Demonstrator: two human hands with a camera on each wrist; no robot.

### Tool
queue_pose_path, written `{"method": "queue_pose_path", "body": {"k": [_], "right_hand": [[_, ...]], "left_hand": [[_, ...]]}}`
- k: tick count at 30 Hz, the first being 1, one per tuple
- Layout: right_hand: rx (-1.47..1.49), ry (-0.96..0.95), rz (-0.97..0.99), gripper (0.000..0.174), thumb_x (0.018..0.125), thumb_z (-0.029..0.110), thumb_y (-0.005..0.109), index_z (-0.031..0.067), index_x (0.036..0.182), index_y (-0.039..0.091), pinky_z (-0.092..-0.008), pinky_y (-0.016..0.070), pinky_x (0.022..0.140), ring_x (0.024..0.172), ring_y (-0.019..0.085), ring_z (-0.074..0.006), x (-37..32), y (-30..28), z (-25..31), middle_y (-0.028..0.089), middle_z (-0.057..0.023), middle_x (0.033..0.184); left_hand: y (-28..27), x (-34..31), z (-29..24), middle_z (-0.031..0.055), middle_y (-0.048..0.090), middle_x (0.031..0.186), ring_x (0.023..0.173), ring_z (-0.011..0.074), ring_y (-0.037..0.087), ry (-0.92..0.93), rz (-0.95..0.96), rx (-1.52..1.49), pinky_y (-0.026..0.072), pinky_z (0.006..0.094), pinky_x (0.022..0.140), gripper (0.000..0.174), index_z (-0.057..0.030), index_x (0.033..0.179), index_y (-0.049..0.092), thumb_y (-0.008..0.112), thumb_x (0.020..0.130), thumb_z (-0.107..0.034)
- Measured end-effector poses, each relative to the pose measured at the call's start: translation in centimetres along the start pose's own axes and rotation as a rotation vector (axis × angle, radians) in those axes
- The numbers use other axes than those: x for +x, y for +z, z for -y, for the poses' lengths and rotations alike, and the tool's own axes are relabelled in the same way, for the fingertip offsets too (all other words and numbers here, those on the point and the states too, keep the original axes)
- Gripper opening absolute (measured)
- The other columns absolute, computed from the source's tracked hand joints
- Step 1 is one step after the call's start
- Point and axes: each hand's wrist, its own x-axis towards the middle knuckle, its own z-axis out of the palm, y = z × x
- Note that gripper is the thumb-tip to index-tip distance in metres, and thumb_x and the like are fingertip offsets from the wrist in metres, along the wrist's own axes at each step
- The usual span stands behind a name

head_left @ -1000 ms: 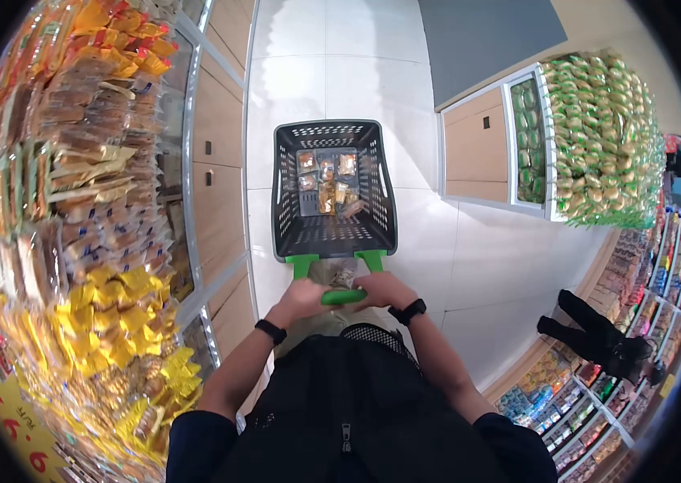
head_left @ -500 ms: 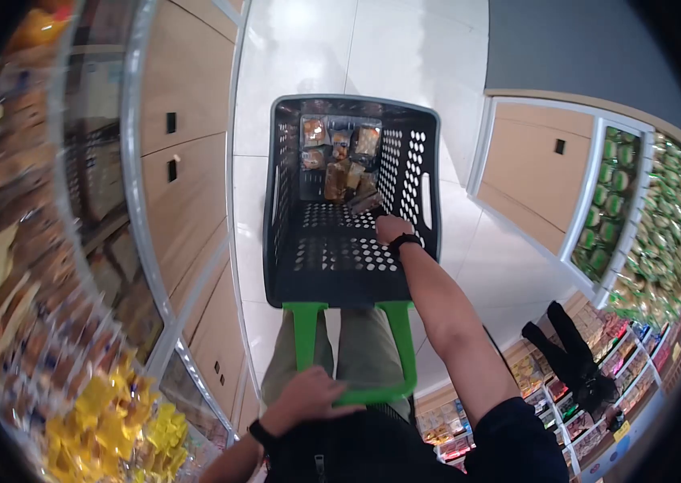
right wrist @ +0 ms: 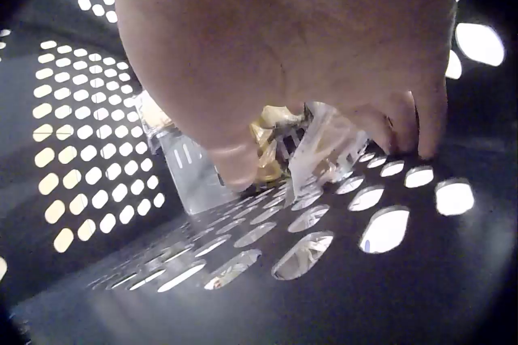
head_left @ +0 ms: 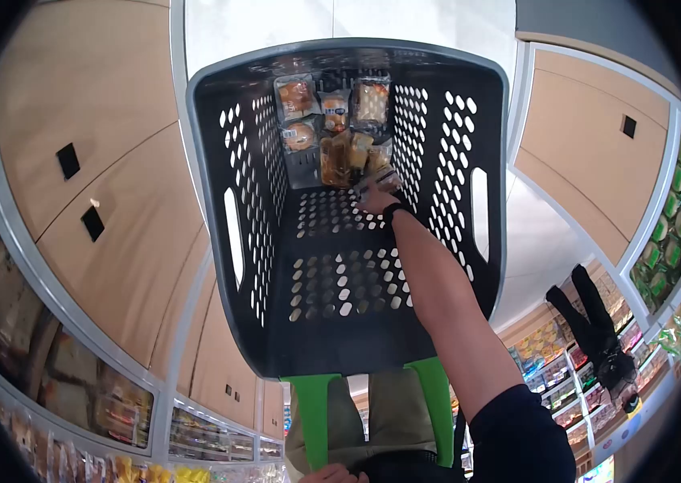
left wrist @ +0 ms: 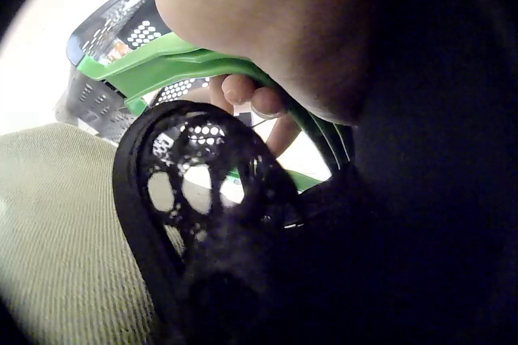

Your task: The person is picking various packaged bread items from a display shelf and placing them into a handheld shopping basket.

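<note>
The black perforated basket [head_left: 316, 342] of a cart fills the middle of the head view. Inside, my right hand [head_left: 376, 200] reaches down to a clear-wrapped food package [head_left: 386, 179]. In the right wrist view, thumb and curled fingers [right wrist: 429, 122] come round its crinkled wrapper, fingertips close to the basket floor. Beyond lie a brown bread pack [head_left: 335, 159], a wrapped round bun [head_left: 298, 134] and several other bagged baked goods. My left hand [left wrist: 267, 29] grips the green handle [left wrist: 154, 70], its fingers curled around the bar; only knuckles show at the head view's bottom edge.
Wood-fronted display cabinets [head_left: 99, 137] stand along the left. Another wooden cabinet [head_left: 578, 137] with green packs is on the right. A person in black [head_left: 598, 338] stands by stocked shelves at the lower right. Pale tile floor [head_left: 260, 16] lies ahead.
My right hand has left the handle and reached into the basket, to the nearest package. The basket looks larger and closer. My left hand stays on the handle.
</note>
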Motion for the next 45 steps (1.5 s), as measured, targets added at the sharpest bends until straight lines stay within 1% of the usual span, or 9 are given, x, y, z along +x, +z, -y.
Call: {"method": "queue_pose_path", "body": {"k": [6, 13, 16, 24, 27, 29, 34, 37, 45], "right_hand": [[0.090, 0.136, -0.123, 0.094, 0.082, 0.058, 0.068, 0.0310, 0.157, 0.019, -0.0683, 0.0310, 0.108, 0.141, 0.033, -0.0505, 0.1, 0.4, 1.0, 0.048, -0.0194, 0.150], [0.336, 0.065, -0.229, 0.078, 0.082, 0.052, 0.067, 0.0254, 0.150, 0.041, -0.0706, 0.0310, 0.106, 0.128, 0.055, -0.0414, -0.5, 0.3, 1.3, 0.057, -0.0181, 0.141], [0.298, 0.037, -0.393, 0.067, 0.086, 0.047, 0.062, 0.0208, 0.145, 0.049, -0.0514, 0.0476, 0.101, 0.117, 0.061, -0.0406, -4.7, -2.1, 3.7, 0.066, -0.0168, 0.128], [0.342, -0.246, -0.695, 0.050, 0.090, 0.048, 0.063, 0.0132, 0.126, 0.067, -0.0424, 0.0541, 0.085, 0.098, 0.069, -0.0329, -18.3, -6.2, 8.0, 0.074, -0.0128, 0.104], [0.518, -0.395, -0.713, 0.043, 0.091, 0.044, 0.065, 0.0083, 0.113, 0.073, -0.0366, 0.0545, 0.078, 0.087, 0.071, -0.0272, -26.1, -8.4, 9.4, 0.074, -0.0125, 0.093], [0.704, -0.478, -0.602, 0.038, 0.091, 0.041, 0.065, 0.0079, 0.107, 0.075, -0.0403, 0.0540, 0.083, 0.091, 0.071, -0.0332, -31.5, -9.2, 9.5, 0.074, -0.0162, 0.097], [1.049, -0.836, -0.665, 0.020, 0.095, 0.013, 0.065, 0.0022, 0.109, 0.074, -0.0268, 0.0513, 0.075, 0.084, 0.065, -0.0097, -48.4, -9.7, 9.2, 0.075, -0.0058, 0.093], [0.989, -0.933, -0.527, 0.020, 0.097, 0.013, 0.063, 0.0031, 0.112, 0.073, -0.0265, 0.0510, 0.079, 0.089, 0.066, -0.0103, -61.2, -10.4, 7.8, 0.075, -0.0058, 0.098], [0.671, -1.447, -0.464, 0.020, 0.094, 0.008, 0.066, 0.0058, 0.113, 0.072, -0.0306, 0.0503, 0.087, 0.097, 0.065, -0.0153, -77.7, -7.1, 5.7, 0.072, -0.0086, 0.109]], "left_hand": [[-2.0, 1.2, 0.5, 0.0041, 0.046, 0.094, 0.088, 0.0192, 0.055, -0.002, 0.144, 0.116, 0.0534, 0.0300, 0.084, 0.051, -0.0097, 0.126, 0.057, 0.064, 0.075, -0.007], [-3.8, 2.3, 0.5, 0.0062, 0.048, 0.098, 0.090, 0.0225, 0.056, 0.024, 0.294, 0.066, 0.0509, 0.0348, 0.092, 0.052, -0.0093, 0.130, 0.056, 0.061, 0.078, -0.006], [-2.7, 2.9, 0.8, 0.0072, 0.052, 0.092, 0.086, 0.0242, 0.056, 0.053, 0.187, 0.049, 0.0500, 0.0365, 0.083, 0.042, -0.0090, 0.123, 0.059, 0.063, 0.081, -0.011], [-3.2, 4.1, -1.8, 0.0077, 0.057, 0.086, 0.079, 0.0261, 0.057, -0.034, 0.077, -0.066, 0.0464, 0.0392, 0.077, 0.048, -0.0067, 0.114, 0.063, 0.079, 0.075, -0.030], [-5.1, 5.9, -4.0, 0.0025, 0.047, 0.057, 0.058, 0.0190, 0.054, 0.019, -0.063, 0.083, 0.0443, 0.0275, 0.059, 0.038, -0.0097, 0.072, 0.065, 0.078, 0.083, -0.044], [-5.5, 5.5, -5.7, 0.0063, 0.061, 0.071, 0.070, 0.0252, 0.062, -0.137, 0.109, 0.137, 0.0515, 0.0331, 0.069, 0.027, -0.0080, 0.087, 0.074, 0.071, 0.088, -0.035], [-4.0, 4.9, -7.1, 0.0087, 0.072, 0.098, 0.091, 0.0186, 0.068, -0.541, -0.089, -0.644, 0.0519, 0.0342, 0.086, 0.046, -0.0067, 0.116, 0.070, 0.051, 0.102, -0.046], [-7.9, 7.3, -12.4, 0.0081, 0.064, 0.122, 0.107, 0.0177, 0.062, -0.401, -0.394, -1.061, 0.0473, 0.0325, 0.097, 0.056, -0.0019, 0.138, 0.050, 0.045, 0.105, -0.046], [-12.2, 5.5, -24.1, 0.0103, 0.060, 0.129, 0.112, 0.0150, 0.060, 0.007, -0.871, -0.801, 0.0509, 0.0312, 0.093, 0.053, -0.0013, 0.145, 0.041, 0.062, 0.100, -0.021]]}}
